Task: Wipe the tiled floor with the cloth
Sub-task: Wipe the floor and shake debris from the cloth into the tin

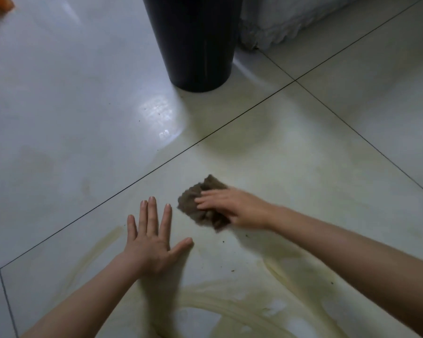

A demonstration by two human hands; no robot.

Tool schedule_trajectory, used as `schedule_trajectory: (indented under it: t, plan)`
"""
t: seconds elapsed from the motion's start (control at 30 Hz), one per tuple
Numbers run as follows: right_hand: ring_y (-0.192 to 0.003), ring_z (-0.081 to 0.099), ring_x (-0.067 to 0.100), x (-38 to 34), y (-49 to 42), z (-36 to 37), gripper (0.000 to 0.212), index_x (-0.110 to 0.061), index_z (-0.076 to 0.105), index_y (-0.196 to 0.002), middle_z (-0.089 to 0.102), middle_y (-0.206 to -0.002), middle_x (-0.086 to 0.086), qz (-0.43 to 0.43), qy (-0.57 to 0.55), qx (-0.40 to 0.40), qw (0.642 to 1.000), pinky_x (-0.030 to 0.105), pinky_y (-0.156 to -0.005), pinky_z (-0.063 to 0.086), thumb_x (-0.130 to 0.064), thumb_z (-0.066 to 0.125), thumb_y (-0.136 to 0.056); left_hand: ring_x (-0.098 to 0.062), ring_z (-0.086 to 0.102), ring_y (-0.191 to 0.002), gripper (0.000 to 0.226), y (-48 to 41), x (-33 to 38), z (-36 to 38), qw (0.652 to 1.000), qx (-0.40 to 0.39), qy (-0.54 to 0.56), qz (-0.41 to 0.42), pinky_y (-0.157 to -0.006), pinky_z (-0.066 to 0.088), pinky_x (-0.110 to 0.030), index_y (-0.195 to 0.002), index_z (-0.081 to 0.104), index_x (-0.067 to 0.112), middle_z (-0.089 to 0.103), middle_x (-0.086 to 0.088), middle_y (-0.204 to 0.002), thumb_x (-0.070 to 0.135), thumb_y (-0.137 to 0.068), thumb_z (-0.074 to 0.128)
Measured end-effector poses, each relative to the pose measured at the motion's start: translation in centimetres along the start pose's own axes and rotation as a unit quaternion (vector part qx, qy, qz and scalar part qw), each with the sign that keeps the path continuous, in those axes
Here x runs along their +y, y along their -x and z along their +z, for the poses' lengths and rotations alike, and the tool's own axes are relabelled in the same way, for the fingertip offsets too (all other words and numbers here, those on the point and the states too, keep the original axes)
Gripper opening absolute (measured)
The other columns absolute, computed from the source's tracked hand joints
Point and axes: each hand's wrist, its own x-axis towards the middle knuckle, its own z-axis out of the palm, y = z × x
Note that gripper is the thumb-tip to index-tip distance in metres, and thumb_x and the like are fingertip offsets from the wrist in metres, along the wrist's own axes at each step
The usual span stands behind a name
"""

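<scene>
Right hand (232, 208) flat-open pressing cloth (193, 200), left hand (154, 242) splayed on tiled floor (83, 113); press evenly, overlap strokes through yellow streaks (205, 304).

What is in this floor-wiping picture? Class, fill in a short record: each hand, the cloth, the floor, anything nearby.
floor: glossy pale tiles, dark grout lines
left hand: flat on the floor, fingers spread, empty
right hand: presses the cloth with straight fingers, blurred
cloth: brown, crumpled, right of the left hand
stains: yellowish streaks nearest the person
nearby: black bin standing beyond the hands
</scene>
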Motion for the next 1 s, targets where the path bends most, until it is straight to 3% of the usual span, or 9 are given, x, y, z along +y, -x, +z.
schedule_trajectory:
  t: [0.13, 0.2, 0.33, 0.43, 0.6, 0.7, 0.8, 0.9, 1.0]
  plan:
    - [-0.139, 0.038, 0.025, 5.1, -1.8, -6.1, 0.050, -0.011, 0.052, -0.138, 0.042, -0.150, 0.008, 0.210, -0.017, 0.113, 0.971, 0.023, -0.114, 0.023, 0.003, 0.051, -0.091, -0.018, -0.062, -0.113, 0.097, 0.0, 0.0, 0.0, 1.000, 0.000, 0.004, 0.007, -0.106, -0.028, -0.049, -0.114, -0.055, 0.030, -0.067, -0.002, -0.119, 0.093, -0.052, -0.015]
    - [-0.142, 0.032, 0.023, 6.5, -2.5, -6.9, 0.051, -0.014, 0.046, -0.143, 0.037, -0.153, 0.005, 0.267, -0.011, 0.171, 0.948, 0.018, -0.112, 0.016, 0.001, 0.043, -0.095, -0.018, -0.062, -0.113, 0.096, 0.0, 0.0, 0.1, 1.000, 0.002, 0.003, 0.006, -0.106, -0.029, -0.048, -0.113, -0.056, 0.031, -0.067, -0.002, -0.119, 0.093, -0.051, -0.017]
    - [-0.141, 0.033, 0.035, 2.5, 1.0, -1.0, 0.050, 0.002, 0.048, -0.137, 0.039, -0.148, 0.020, 0.223, 0.029, 0.188, 0.956, 0.038, -0.120, 0.021, 0.012, 0.046, -0.089, -0.019, -0.062, -0.113, 0.097, -0.1, 0.0, 0.0, 1.000, 0.000, 0.005, 0.009, -0.105, -0.030, -0.048, -0.113, -0.056, 0.030, -0.067, -0.004, -0.119, 0.093, -0.049, -0.018]
    - [-0.128, 0.047, 0.043, -3.4, 6.2, 4.5, 0.054, 0.007, 0.063, -0.120, 0.055, -0.133, 0.023, 0.124, -0.011, 0.149, 0.981, 0.055, -0.108, 0.036, 0.025, 0.054, -0.070, -0.022, -0.059, -0.115, 0.098, 0.0, 0.1, -0.1, 1.000, -0.003, 0.007, 0.005, -0.107, -0.026, -0.050, -0.116, -0.052, 0.029, -0.064, -0.005, -0.120, 0.090, -0.049, -0.017]
    - [-0.132, 0.048, 0.026, -8.4, 11.9, 5.4, 0.054, 0.003, 0.064, -0.121, 0.059, -0.132, 0.012, 0.068, -0.079, 0.005, 0.995, 0.040, -0.111, 0.038, 0.020, 0.053, -0.070, -0.024, -0.055, -0.121, 0.098, 0.3, 0.1, -0.2, 1.000, 0.005, 0.011, 0.003, -0.109, -0.024, -0.051, -0.122, -0.048, 0.028, -0.061, -0.006, -0.125, 0.089, -0.053, -0.014]
    - [-0.119, 0.058, 0.025, -6.6, 12.9, 1.0, 0.041, 0.006, 0.067, -0.112, 0.063, -0.124, 0.017, 0.098, -0.043, 0.093, 0.990, 0.028, -0.107, 0.040, 0.015, 0.057, -0.074, -0.022, -0.054, -0.122, 0.098, 0.2, 0.0, 0.1, 1.000, 0.021, 0.009, 0.003, -0.110, -0.023, -0.051, -0.123, -0.048, 0.028, -0.060, -0.005, -0.126, 0.089, -0.055, -0.012]
    - [-0.126, 0.051, 0.024, -0.5, 14.6, -4.0, 0.037, 0.002, 0.061, -0.122, 0.055, -0.134, 0.014, 0.217, 0.036, 0.225, 0.949, 0.017, -0.108, 0.029, 0.000, 0.045, -0.089, -0.022, -0.053, -0.121, 0.098, -0.1, -0.2, 0.2, 0.999, 0.032, 0.007, 0.000, -0.110, -0.023, -0.050, -0.122, -0.048, 0.028, -0.059, -0.005, -0.127, 0.091, -0.055, -0.012]
    - [-0.147, 0.022, 0.024, 5.6, 17.7, -4.6, 0.049, -0.008, 0.035, -0.148, 0.025, -0.158, 0.009, 0.399, 0.083, 0.187, 0.894, 0.032, -0.118, 0.015, -0.004, 0.043, -0.099, -0.020, -0.052, -0.122, 0.102, -0.1, 0.2, 0.2, 0.999, 0.032, 0.011, -0.009, -0.111, -0.021, -0.050, -0.125, -0.044, 0.028, -0.056, -0.005, -0.129, 0.091, -0.054, -0.009]
    - [-0.150, 0.004, 0.019, 6.4, 16.1, -2.0, 0.051, -0.013, 0.020, -0.154, 0.009, -0.163, 0.003, 0.474, 0.115, 0.230, 0.842, 0.044, -0.120, 0.012, -0.019, 0.033, -0.104, -0.023, -0.045, -0.131, 0.109, -0.2, 0.5, 0.0, 0.999, 0.031, -0.004, -0.037, -0.112, -0.019, -0.050, -0.138, -0.037, 0.025, -0.050, -0.008, -0.138, 0.090, -0.056, -0.007]
